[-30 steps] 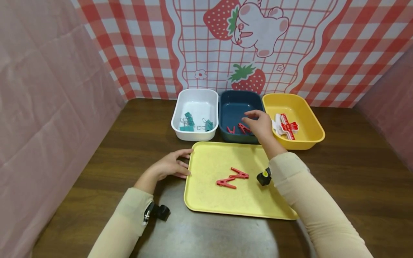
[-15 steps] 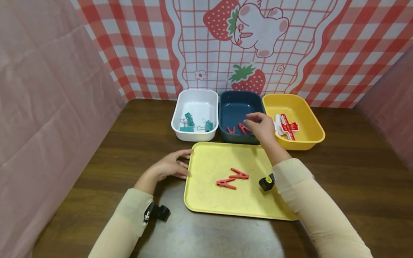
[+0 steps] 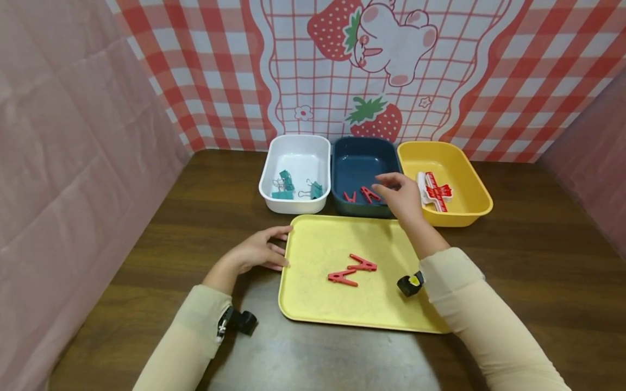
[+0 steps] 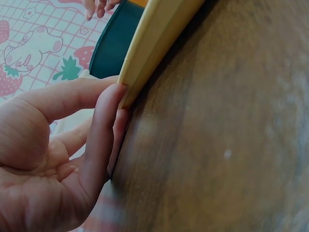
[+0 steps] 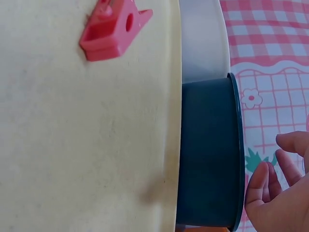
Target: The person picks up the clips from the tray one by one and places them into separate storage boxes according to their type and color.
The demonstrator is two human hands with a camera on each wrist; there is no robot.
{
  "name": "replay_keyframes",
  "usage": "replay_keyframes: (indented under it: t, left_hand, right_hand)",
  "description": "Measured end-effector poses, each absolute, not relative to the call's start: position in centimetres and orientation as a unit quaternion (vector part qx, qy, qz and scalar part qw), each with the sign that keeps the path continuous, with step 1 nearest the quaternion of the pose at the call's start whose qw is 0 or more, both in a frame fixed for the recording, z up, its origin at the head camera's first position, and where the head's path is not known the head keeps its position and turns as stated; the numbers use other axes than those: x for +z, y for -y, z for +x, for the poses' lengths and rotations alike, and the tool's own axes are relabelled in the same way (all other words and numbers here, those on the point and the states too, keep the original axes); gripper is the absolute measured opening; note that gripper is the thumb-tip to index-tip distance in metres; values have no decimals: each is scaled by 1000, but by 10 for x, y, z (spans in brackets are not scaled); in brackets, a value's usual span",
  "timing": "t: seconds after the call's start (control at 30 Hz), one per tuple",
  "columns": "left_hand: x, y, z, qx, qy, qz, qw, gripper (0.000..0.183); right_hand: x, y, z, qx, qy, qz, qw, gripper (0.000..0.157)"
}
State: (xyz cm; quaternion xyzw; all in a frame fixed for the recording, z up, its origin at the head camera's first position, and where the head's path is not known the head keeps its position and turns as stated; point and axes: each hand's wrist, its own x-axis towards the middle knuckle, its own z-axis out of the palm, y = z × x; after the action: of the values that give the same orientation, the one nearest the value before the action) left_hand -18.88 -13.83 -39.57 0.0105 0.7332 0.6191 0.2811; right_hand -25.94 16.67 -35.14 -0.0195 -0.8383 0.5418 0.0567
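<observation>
Two red plastic clothespins (image 3: pixel 362 263) lie on the yellow tray (image 3: pixel 313 304); one is partly seen in the right wrist view. My left hand (image 3: pixel 256 251) touches the tray's left edge, its thumb and fingers spread along the rim. In the left wrist view, the fingertips (image 4: pixel 116 89) meet that rim. Over the right side of the dark blue bin (image 3: pixel 359 147) hovers my right hand (image 3: pixel 402 196), fingers loosely bent, with nothing between them. Red clothespins (image 3: pixel 370 194) also lie inside that bin, near its front wall.
To the left of the blue bin stands a white bin (image 3: pixel 295 205) with several teal binder clips (image 3: pixel 283 184). On its right, a yellow bin (image 3: pixel 464 217) holds red-and-white clips (image 3: pixel 435 193). A checked cloth (image 3: pixel 225 70) hangs behind the bins.
My right hand has drifted slightly right and toward me above the blue bin, its forearm shifting right. My left hand, the tray and the clothespins have stayed in place.
</observation>
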Motion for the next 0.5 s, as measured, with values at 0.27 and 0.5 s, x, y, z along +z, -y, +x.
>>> replay_keyframes:
  t: [0.27, 0.5]
  left_hand:
    - [-397, 138, -190, 618, -734, 10, 283, 77]
    - [-398, 139, -191, 617, -735, 4, 283, 77]
  right_hand:
    - [-350, -165, -245, 551, 833, 13, 44, 32]
    - [-352, -164, -233, 546, 837, 29, 36, 32]
